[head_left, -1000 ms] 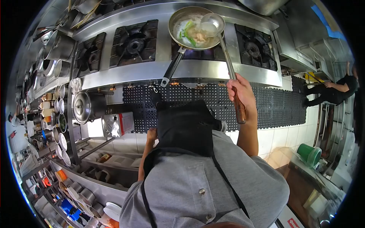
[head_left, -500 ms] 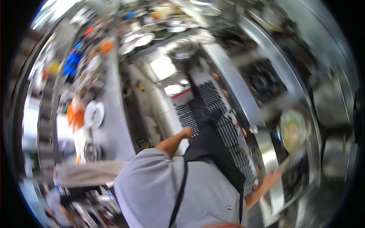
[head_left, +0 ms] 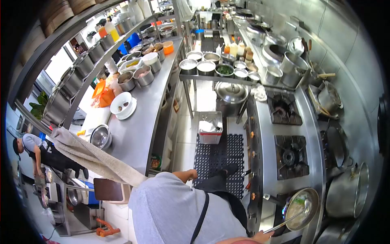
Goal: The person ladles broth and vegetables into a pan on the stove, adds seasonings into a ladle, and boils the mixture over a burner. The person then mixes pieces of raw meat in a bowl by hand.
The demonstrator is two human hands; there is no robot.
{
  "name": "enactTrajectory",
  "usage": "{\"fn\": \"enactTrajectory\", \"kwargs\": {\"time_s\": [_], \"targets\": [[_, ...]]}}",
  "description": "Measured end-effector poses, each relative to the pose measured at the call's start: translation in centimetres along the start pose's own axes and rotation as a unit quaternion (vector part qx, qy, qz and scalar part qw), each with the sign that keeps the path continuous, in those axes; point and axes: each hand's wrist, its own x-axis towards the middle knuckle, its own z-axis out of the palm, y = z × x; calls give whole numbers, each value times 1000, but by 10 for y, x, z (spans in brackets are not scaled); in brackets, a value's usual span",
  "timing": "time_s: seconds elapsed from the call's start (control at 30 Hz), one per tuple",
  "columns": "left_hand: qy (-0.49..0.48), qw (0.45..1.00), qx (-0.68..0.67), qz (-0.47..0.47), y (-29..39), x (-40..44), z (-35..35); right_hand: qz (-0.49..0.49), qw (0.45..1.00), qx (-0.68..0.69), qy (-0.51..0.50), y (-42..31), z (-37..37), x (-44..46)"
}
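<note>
At the bottom right, my right hand [head_left: 261, 237] is wrapped round the handle of a metal ladle [head_left: 289, 220]. The ladle's bowl lies inside a frying pan [head_left: 313, 202] holding pale liquid and something green. That pan stands on the stove, its black handle [head_left: 273, 199] pointing left, with no hand on it. My left hand [head_left: 192, 174] hangs beside my body over the floor, fingers curled and apparently empty, away from any object.
Left is a steel counter [head_left: 134, 134] with white bowls [head_left: 122, 103]; a towel [head_left: 93, 156] hangs near it. Ahead are a square tin [head_left: 210, 136] and a lidded pot [head_left: 231, 92]. Bare burners [head_left: 291, 157] line the stove. Another person [head_left: 40, 152] works far left.
The view has swung left, bringing the counter and aisle into sight and moving the pan to the lower right. My right hand still holds the ladle; my left hand stays low.
</note>
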Motion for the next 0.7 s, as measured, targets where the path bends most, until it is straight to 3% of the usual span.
{"fn": "enactTrajectory", "kwargs": {"time_s": [0.07, 0.17, 0.2, 0.23, 0.27, 0.3, 0.37, 0.4, 0.47, 0.6, 0.63, 0.67, 0.7], "targets": [[-22, 993, 104, 58, 13, 5, -7, 14, 1000, 15, -18, -8, -6, -2], [20, 996, 31, 83, 23, 56, -6, 21, 999, 35, -33, -14, -12, -4], [61, 997, 7, 48, 39, 49, -12, 21, 998, 43, -35, -15, -14, -6], [159, 969, 102, 163, 40, 70, -8, 19, 998, 50, -38, -15, -13, -7], [173, 963, 96, 183, 50, 55, -16, 17, 997, 58, -42, -12, -13, -9], [110, 959, 158, 210, 59, 60, -23, 18, 997, 56, -46, 6, 0, -3], [102, 984, 35, 144, 62, 80, -13, 23, 996, 70, -60, 39, 25, 7], [160, 963, 101, 194, 76, 43, -25, 18, 996, 57, -61, 48, 28, 9], [94, 979, 115, 141, 83, 41, -23, 81, 982, 133, -108, 46, 26, 6], [-18, 990, 100, 102, 78, 37, -11, 52, 993, 39, -98, 5, -8, -8], [16, 983, 131, 130, 71, 32, -3, 73, 972, 157, -158, 20, -10, -11], [56, 973, 147, 167, 67, 30, 3, 17, 992, 104, -76, 19, -7, -17], [61, 971, 179, 149, 56, 48, 14, 60, 991, 83, -89, 7, -19, -20]]}}
